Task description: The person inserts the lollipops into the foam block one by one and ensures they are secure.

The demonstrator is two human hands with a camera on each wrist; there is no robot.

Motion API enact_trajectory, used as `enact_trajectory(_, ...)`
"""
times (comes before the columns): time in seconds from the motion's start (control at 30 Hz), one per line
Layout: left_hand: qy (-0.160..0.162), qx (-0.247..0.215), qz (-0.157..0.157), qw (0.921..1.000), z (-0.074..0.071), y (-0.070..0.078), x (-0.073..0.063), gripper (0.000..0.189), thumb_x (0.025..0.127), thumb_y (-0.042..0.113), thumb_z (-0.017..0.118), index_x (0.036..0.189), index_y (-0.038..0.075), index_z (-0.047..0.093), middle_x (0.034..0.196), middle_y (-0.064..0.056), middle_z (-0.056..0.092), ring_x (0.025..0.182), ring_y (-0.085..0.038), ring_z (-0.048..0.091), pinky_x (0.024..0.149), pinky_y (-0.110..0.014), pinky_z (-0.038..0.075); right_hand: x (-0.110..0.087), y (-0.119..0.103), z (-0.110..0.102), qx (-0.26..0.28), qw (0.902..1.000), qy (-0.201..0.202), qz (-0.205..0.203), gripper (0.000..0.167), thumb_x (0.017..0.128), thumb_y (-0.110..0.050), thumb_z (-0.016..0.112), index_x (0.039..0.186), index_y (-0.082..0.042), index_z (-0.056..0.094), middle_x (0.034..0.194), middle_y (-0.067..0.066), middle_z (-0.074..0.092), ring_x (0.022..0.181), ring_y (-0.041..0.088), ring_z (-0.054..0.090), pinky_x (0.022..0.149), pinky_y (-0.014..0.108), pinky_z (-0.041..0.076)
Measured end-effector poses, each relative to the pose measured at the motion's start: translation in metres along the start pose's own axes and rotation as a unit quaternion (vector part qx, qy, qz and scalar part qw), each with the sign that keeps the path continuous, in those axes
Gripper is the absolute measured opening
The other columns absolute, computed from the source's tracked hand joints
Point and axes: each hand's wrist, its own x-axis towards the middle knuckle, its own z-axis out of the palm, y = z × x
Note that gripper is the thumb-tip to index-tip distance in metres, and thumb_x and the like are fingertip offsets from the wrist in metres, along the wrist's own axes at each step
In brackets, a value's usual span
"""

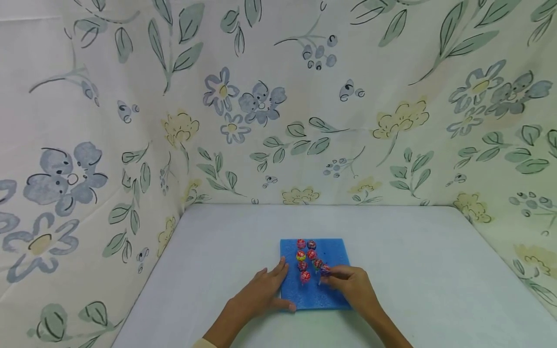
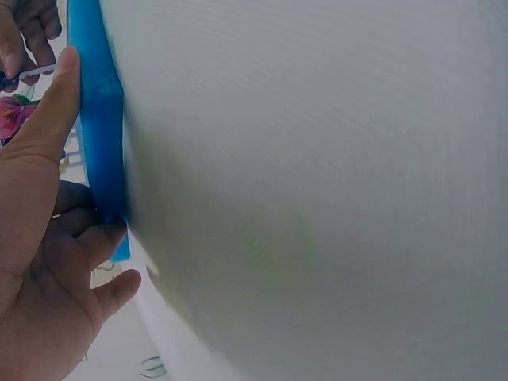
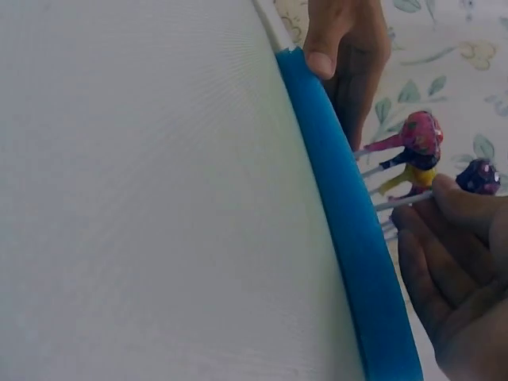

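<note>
A blue foam board (image 1: 322, 302) lies flat and bears lollipops standing on white sticks. One row of wrapped lollipops (image 1: 305, 276) runs along its left part, and a second row (image 1: 311, 254) slants toward the right hand. My right hand (image 1: 354, 290) pinches the stick of a dark purple lollipop (image 3: 479, 176) between thumb and fingers, with the stick's lower end close to the board. My left hand (image 1: 261, 292) rests against the board's left side, fingers extended along it and thumb (image 2: 59, 103) at the near corner.
A white table (image 1: 226, 232) surrounds the board. Behind it and at both sides hangs cloth (image 1: 270, 183) printed with flowers and leaves. Small dark marks show on the board's upper right part.
</note>
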Motion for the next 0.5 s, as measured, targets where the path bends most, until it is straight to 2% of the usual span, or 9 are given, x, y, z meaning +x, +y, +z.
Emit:
enact_trajectory(0.23, 0.001, -0.004, 0.000, 1.0000, 0.001, -0.001, 0.000, 0.106, 0.086, 0.064, 0.076, 0.164, 0.004, 0.037, 0.174, -0.015, 0.028, 0.155, -0.033, 0.040, 0.124, -0.058, 0.034, 0.001, 0.001, 0.006, -0.028, 0.9996, 0.002, -0.007, 0.010, 0.087, -0.013, 0.087, 0.096, -0.010, 0.084, 0.095, 0.002, 0.083, 0.097, 0.016, 0.078, 0.081, 0.021, 0.061)
enact_trajectory(0.4, 0.000, -0.006, -0.006, 1.0000, 0.001, 0.000, 0.001, 0.106, 0.086, 0.064, 0.077, 0.164, 0.004, 0.038, 0.174, -0.015, 0.028, 0.155, -0.033, 0.040, 0.124, -0.058, 0.035, 0.001, 0.000, 0.010, -0.082, 0.9961, 0.018, -0.028, 0.011, 0.082, -0.014, 0.091, 0.091, -0.015, 0.085, 0.096, -0.004, 0.082, 0.106, 0.020, 0.075, 0.092, 0.028, 0.060)
enact_trajectory(0.5, 0.002, -0.006, -0.004, 1.0000, 0.001, -0.001, 0.000, 0.106, 0.086, 0.064, 0.077, 0.164, 0.004, 0.038, 0.174, -0.015, 0.028, 0.155, -0.033, 0.040, 0.124, -0.057, 0.035, 0.002, 0.001, 0.012, -0.101, 0.9941, 0.022, -0.033, 0.012, 0.080, -0.013, 0.092, 0.089, -0.017, 0.084, 0.096, -0.007, 0.080, 0.106, 0.020, 0.073, 0.094, 0.029, 0.059)
